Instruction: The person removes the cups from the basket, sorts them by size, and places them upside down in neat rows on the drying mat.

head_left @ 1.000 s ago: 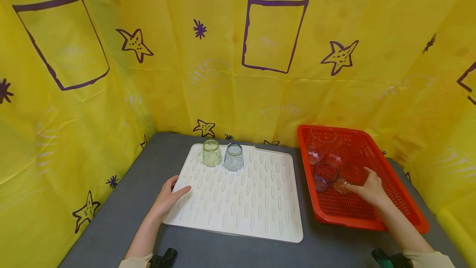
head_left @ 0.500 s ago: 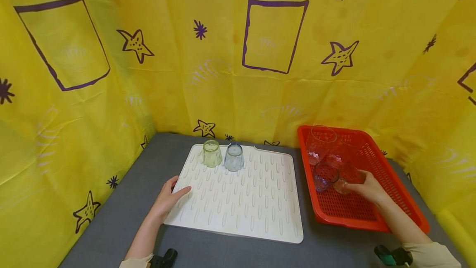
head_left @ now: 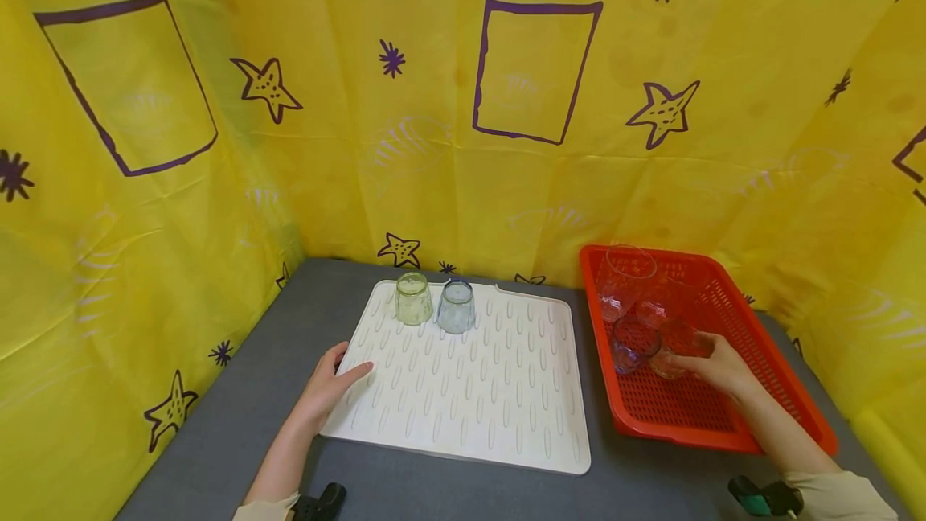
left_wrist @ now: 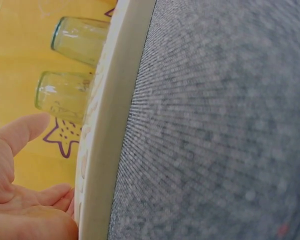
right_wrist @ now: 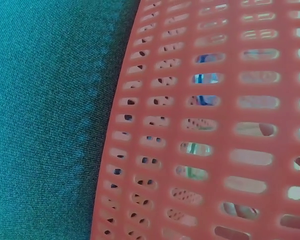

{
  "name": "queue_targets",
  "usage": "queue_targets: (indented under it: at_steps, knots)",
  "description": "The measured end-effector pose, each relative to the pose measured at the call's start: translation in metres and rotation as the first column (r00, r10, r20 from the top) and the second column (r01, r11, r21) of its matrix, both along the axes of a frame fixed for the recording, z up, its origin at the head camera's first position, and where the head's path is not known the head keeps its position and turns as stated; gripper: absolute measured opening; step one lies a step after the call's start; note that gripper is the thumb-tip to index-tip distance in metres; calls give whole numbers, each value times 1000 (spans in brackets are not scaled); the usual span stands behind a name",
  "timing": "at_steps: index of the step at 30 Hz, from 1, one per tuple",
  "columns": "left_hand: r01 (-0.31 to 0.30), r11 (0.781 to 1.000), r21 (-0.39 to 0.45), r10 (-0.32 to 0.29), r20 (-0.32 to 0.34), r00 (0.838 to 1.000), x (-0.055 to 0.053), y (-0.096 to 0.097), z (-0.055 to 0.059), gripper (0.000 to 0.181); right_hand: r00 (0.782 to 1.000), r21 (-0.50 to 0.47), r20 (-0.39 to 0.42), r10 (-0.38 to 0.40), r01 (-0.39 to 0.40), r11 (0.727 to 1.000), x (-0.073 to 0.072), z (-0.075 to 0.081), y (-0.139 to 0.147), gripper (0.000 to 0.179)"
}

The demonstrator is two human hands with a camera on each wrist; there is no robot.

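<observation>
At the left edge of the white draining mat (head_left: 470, 400), my left hand (head_left: 325, 388) rests with its thumb spread over the surface and its fingers beside the rim. The left wrist view shows this thumb (left_wrist: 27, 132) raised clear of the mat. A green glass (head_left: 414, 300) and a blue glass (head_left: 456, 308) stand at the back of the mat. Inside the red basket (head_left: 669, 428), my right hand (head_left: 719, 364) grips a pale amber glass (head_left: 669, 360) between thumb and fingers. In the right wrist view the basket wall (right_wrist: 230, 112) hides most of that hand.
Other glasses are in the basket: a purplish one (head_left: 633, 344) left of the held glass and a clear one (head_left: 625, 288) at the back. The grey table (head_left: 246, 392) runs up to a yellow curtain (head_left: 347, 167) around the back and sides.
My right hand has moved slightly leftward and closed its fingers on the pale amber glass in the basket. My left hand has stayed at the mat's edge.
</observation>
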State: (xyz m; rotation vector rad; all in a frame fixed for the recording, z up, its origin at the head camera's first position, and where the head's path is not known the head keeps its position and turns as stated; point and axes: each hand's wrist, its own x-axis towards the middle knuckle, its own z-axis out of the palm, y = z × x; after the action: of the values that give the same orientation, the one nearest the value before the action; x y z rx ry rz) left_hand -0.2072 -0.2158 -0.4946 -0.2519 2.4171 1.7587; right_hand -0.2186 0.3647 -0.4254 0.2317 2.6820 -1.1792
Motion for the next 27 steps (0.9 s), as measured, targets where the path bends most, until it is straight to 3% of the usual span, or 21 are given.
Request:
queue_targets:
  at_steps: [16,27]
  knots:
    - [-1,1000,-5,1,9,1000,1,0,1,92,992,-59,-103,-68,62,996,17,8,-1,98]
    - [-6,1000,-6,6,8,1000,1,1,1,87,971,-122,-152,-182,165,979,34,26,-13,95]
